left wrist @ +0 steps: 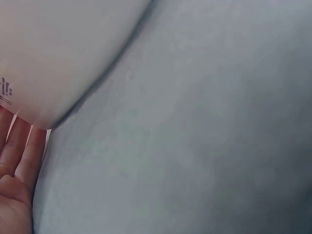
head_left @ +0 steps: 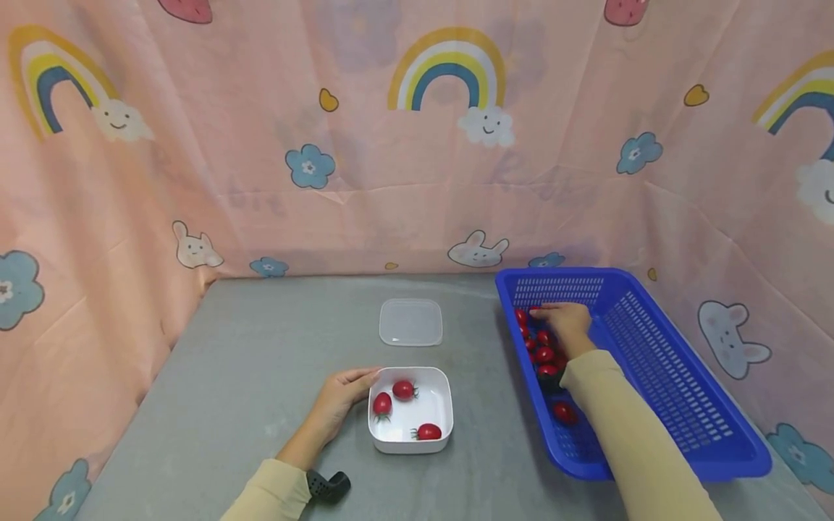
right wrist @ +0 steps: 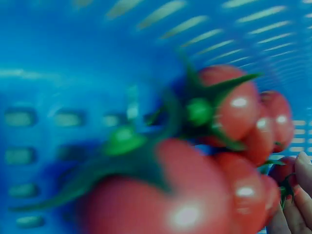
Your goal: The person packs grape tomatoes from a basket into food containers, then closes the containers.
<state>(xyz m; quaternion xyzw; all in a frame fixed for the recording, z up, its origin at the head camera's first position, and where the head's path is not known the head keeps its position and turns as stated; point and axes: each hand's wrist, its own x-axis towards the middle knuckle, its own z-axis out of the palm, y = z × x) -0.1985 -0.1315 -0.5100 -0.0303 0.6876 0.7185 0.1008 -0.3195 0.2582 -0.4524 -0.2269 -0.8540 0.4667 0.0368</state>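
Note:
A white square box (head_left: pixel 412 446) stands on the table with three red cherry tomatoes inside, one of them a tomato (head_left: pixel 404 391) near its back wall. My left hand (head_left: pixel 341 396) touches the box's left side near the back corner; in the left wrist view its straight fingers (left wrist: pixel 30 156) lie against the wall. My right hand (head_left: pixel 565 323) is down inside the blue basket (head_left: pixel 713 452), at its left side among several cherry tomatoes. Seen from the right wrist, finger and thumb pinch a dark red cherry tomato (right wrist: pixel 282 170) with a green stem.
A translucent lid (head_left: pixel 411 323) lies flat on the grey table (head_left: pixel 260 347) behind the box. One loose tomato (head_left: pixel 565 413) sits near the basket's front left. Patterned pink cloth (head_left: pixel 365 231) walls the table at back and sides.

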